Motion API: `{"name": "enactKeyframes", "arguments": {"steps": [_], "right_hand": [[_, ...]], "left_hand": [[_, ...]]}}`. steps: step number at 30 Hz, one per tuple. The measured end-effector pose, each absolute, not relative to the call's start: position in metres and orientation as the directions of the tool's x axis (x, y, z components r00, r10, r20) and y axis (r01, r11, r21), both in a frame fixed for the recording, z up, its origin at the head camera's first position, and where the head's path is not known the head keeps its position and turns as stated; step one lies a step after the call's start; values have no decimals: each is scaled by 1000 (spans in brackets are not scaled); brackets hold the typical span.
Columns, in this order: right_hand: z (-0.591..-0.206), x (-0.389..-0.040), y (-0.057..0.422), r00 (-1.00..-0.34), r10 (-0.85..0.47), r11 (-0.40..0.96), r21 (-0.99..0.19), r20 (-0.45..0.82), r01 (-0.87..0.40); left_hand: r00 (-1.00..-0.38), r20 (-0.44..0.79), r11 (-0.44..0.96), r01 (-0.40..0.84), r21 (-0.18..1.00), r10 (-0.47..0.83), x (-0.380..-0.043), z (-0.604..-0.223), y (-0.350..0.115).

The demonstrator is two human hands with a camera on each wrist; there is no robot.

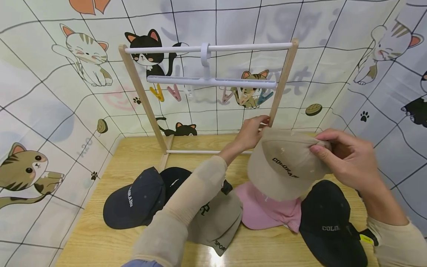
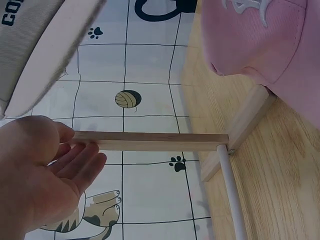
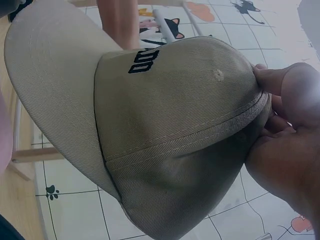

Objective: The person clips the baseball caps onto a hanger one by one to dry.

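Note:
My right hand (image 1: 350, 159) pinches a beige baseball cap (image 1: 300, 155) by the back of its crown, thumb on the outside. Its brim points down and to the left, and dark lettering shows on the front. In the right wrist view the cap (image 3: 170, 120) hangs in the air, with the fingertips partly hidden behind the cloth. My left hand (image 1: 248, 133) reaches to the rack's right wooden post (image 1: 283, 81), left of the cap. In the left wrist view its fingers (image 2: 82, 165) are loosely bent at the post and hold no cap.
A white hanger (image 1: 207, 80) with several coloured clips hangs from the rack's top rod (image 1: 250, 47). On the wooden table (image 1: 100, 200) lie a navy cap (image 1: 133, 200), a grey-green cap (image 1: 217, 218), a pink cap (image 1: 267, 211) and a black cap (image 1: 327, 218). A cat-print backdrop surrounds the table.

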State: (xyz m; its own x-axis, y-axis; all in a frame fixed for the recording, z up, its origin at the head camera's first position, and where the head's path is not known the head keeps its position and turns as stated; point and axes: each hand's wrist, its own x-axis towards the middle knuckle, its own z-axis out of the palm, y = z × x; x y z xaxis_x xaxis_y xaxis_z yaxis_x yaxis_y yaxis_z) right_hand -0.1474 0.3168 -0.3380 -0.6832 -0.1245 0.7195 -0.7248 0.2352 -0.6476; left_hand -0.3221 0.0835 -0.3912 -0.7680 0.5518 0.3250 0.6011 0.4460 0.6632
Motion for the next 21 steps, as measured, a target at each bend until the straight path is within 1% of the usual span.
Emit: {"name": "enactKeyframes", "arguments": {"steps": [5, 7, 11, 14, 17, 21], "right_hand": [[-338, -148, 313, -671, -158, 183, -646, 725, -741], [-337, -148, 312, -667, -171, 182, -642, 726, -745], [-338, -148, 309, -660, -187, 143, -645, 727, -751], [-338, -149, 306, -651, -206, 97, -647, 730, -756], [-338, -150, 303, -637, -235, 54, -644, 734, -763], [-339, -149, 301, -617, -259, 16, -636, 743, -772]], "left_hand": [[-727, 280, 445, 630, 636, 627, -321, -389, 84], [-704, 264, 432, 642, 633, 660, -321, -389, 82], [-660, 257, 391, 666, 636, 706, -322, -390, 78], [-640, 263, 360, 672, 647, 722, -323, -392, 75], [-646, 272, 335, 655, 677, 713, -324, -393, 72], [-693, 293, 327, 614, 718, 659, -324, -391, 68]]}}
